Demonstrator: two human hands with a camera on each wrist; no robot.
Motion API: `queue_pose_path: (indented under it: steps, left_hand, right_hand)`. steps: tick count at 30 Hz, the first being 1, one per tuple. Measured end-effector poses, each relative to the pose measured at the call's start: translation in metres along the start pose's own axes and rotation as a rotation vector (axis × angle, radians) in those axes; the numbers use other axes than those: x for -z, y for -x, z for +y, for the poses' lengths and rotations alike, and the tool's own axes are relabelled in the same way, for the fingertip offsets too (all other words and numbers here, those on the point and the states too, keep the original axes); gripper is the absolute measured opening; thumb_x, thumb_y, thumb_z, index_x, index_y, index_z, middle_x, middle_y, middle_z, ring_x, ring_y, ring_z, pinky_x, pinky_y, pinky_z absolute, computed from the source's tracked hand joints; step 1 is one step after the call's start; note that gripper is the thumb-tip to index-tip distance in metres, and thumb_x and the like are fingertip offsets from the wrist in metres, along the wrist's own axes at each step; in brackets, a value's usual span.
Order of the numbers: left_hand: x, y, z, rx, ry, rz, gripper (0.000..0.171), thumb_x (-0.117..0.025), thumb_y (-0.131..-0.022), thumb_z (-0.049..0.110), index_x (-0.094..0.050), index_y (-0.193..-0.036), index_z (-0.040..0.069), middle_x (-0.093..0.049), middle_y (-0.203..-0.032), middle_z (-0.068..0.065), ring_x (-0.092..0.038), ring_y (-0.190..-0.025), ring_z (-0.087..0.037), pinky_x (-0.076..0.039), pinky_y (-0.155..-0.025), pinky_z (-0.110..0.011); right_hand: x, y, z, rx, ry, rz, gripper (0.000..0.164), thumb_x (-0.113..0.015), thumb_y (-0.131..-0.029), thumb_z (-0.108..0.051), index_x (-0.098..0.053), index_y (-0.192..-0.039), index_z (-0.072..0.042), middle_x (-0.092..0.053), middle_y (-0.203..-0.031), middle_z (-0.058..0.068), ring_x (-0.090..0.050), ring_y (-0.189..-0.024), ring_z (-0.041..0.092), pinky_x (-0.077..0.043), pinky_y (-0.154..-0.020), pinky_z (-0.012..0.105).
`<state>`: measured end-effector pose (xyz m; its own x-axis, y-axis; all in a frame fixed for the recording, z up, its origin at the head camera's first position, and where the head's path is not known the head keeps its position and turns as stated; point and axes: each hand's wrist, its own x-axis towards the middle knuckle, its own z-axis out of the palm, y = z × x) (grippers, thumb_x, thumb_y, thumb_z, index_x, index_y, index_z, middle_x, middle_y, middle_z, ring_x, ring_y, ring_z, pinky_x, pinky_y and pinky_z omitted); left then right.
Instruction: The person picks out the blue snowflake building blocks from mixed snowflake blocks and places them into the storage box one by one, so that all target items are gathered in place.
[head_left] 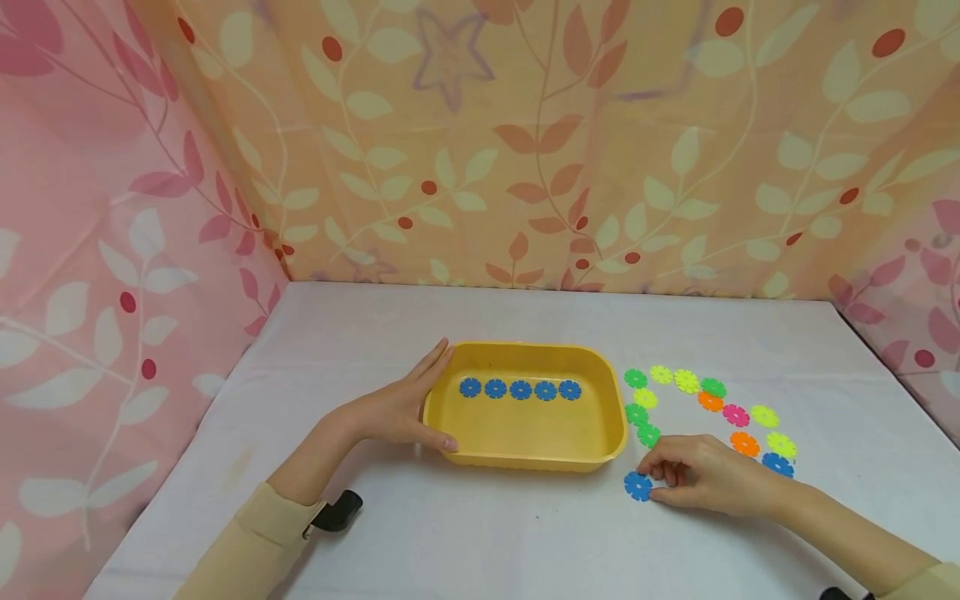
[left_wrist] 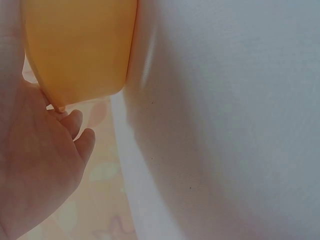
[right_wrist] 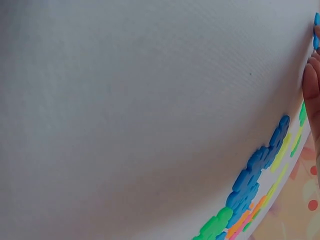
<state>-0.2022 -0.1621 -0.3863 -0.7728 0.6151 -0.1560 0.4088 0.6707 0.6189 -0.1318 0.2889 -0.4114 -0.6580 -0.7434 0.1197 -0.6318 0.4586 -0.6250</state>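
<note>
A yellow plastic tray [head_left: 525,457] stands on the white-covered table, holding a row of several blue notched discs [head_left: 521,390] along its far side. My left hand [head_left: 397,408] holds the tray's left end, thumb at the front left corner and fingers spread along the side toward the back. In the left wrist view two fingertips [left_wrist: 85,142] curl below the tray's rim. To the right of the tray, my right hand [head_left: 701,475] pinches a blue notched disc [head_left: 638,486] by its right edge, low over the cloth. The right wrist view catches only part of this hand.
Right of the tray lie loose notched discs: green [head_left: 636,379], yellow [head_left: 686,381], orange [head_left: 745,443], pink [head_left: 736,415] and blue [head_left: 777,465]. Some overlap. Patterned cloth [head_left: 525,167] hangs behind the table and at both sides.
</note>
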Motion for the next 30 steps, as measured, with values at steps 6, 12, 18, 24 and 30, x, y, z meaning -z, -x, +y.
queue_pose_path:
  steps: [6, 12, 18, 24, 30]
  left_hand:
    - [0.0, 0.0, 0.001, 0.001, 0.0, -0.005, 0.133, -0.08, -0.067, 0.063, 0.009, -0.156, 0.022, 0.024, -0.157, 0.018, 0.005, -0.148, -0.016, -0.019, -0.115, -0.044]
    - [0.0, 0.0, 0.001, 0.005, 0.0, -0.002, 0.133, -0.081, -0.067, 0.063, 0.008, -0.157, 0.021, 0.023, -0.157, 0.017, 0.003, -0.148, -0.017, -0.02, -0.115, -0.045]
    - [0.0, 0.001, 0.002, 0.004, 0.0, -0.002, 0.133, -0.081, -0.067, 0.063, 0.008, -0.157, 0.02, 0.023, -0.158, 0.015, 0.004, -0.148, -0.017, -0.019, -0.115, -0.044]
    - [0.0, 0.001, 0.001, -0.009, 0.0, 0.001, 0.133, -0.08, -0.068, 0.062, 0.008, -0.157, 0.019, 0.022, -0.158, 0.014, 0.004, -0.148, -0.016, -0.018, -0.116, -0.043]
    - [0.0, 0.001, 0.001, -0.022, 0.001, 0.001, 0.133, -0.08, -0.068, 0.063, 0.008, -0.157, 0.019, 0.023, -0.158, 0.014, 0.005, -0.148, -0.017, -0.018, -0.116, -0.044]
  right_hand:
    - [0.001, 0.004, 0.0, 0.022, -0.059, 0.082, 0.023, -0.077, -0.086, -0.018, -0.068, -0.105, -0.023, -0.061, -0.085, -0.015, -0.058, -0.074, 0.004, -0.052, -0.062, 0.021]
    - [0.01, 0.0, -0.006, 0.063, -0.135, 0.212, 0.031, -0.079, -0.08, -0.001, -0.069, -0.106, -0.016, -0.062, -0.082, -0.008, -0.057, -0.073, 0.008, -0.053, -0.062, 0.023]
    - [0.023, -0.015, -0.022, -0.067, -0.194, 0.247, 0.026, -0.076, -0.084, -0.003, -0.069, -0.107, -0.015, -0.063, -0.087, -0.004, -0.058, -0.077, 0.011, -0.055, -0.067, 0.026]
    - [0.03, -0.048, -0.037, -0.119, -0.268, 0.266, 0.022, -0.076, -0.084, -0.004, -0.07, -0.105, -0.009, -0.065, -0.088, 0.001, -0.06, -0.079, 0.015, -0.056, -0.069, 0.027]
    - [0.03, -0.087, -0.051, -0.194, -0.343, 0.218, 0.024, -0.077, -0.085, -0.012, -0.07, -0.106, -0.005, -0.067, -0.092, 0.006, -0.061, -0.081, 0.02, -0.056, -0.074, 0.025]
